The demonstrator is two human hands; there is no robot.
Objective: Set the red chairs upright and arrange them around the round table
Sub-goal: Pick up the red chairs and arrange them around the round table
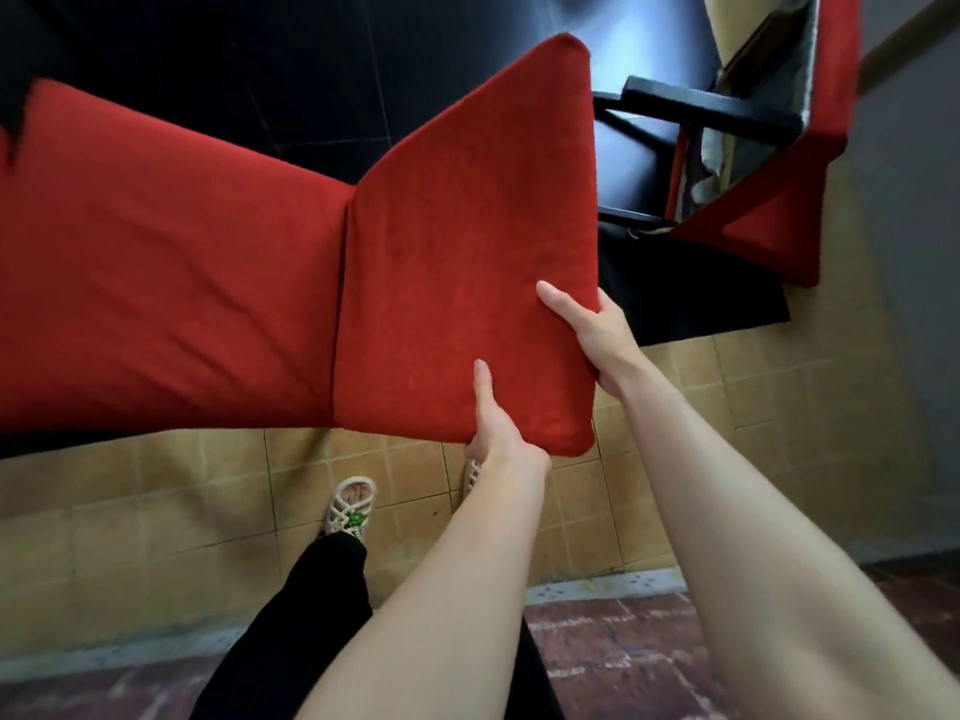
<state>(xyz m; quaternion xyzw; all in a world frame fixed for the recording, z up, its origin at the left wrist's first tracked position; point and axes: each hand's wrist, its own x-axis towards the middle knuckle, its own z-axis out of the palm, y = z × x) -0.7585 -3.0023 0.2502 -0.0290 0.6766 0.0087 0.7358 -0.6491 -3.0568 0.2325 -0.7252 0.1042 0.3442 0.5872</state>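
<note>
Red fabric fills most of the view: the first red chair (208, 262) lies across the frame off the ground, its two padded panels meeting at a seam, the long one reaching to the left edge and the squarer panel (457, 226) pointing toward the person. Behind it spreads a dark glossy surface (260, 59) crossed by thin lines – whether this is floor or table top cannot be told. Below the chair runs a tan tiled floor (156, 501), and nearest the camera a strip of reddish-brown floor (623, 641).

The second red chair (753, 236) sits at the upper right, tipped off its feet so that its underside and black legs (706, 106) face the camera. That makes two red chairs, neither upright.

Both bare forearms stretch forward from the bottom edge, close together and nearly parallel. The left hand (493, 423) grips the bottom edge of the squarer panel near its corner, thumb laid flat on the red cloth, fingers curled out of sight beneath. The right hand (597, 330) clasps the side edge just above that same corner – thumb on top, fingers wrapped behind the padding. Two hands, both holding the one chair.

One black trouser leg (291, 626) shows below the arms. Two pale woven sandals are on the tan tiles: one sandal (353, 506) in full view, the other sandal (471, 475) mostly hidden behind the left wrist.
</note>
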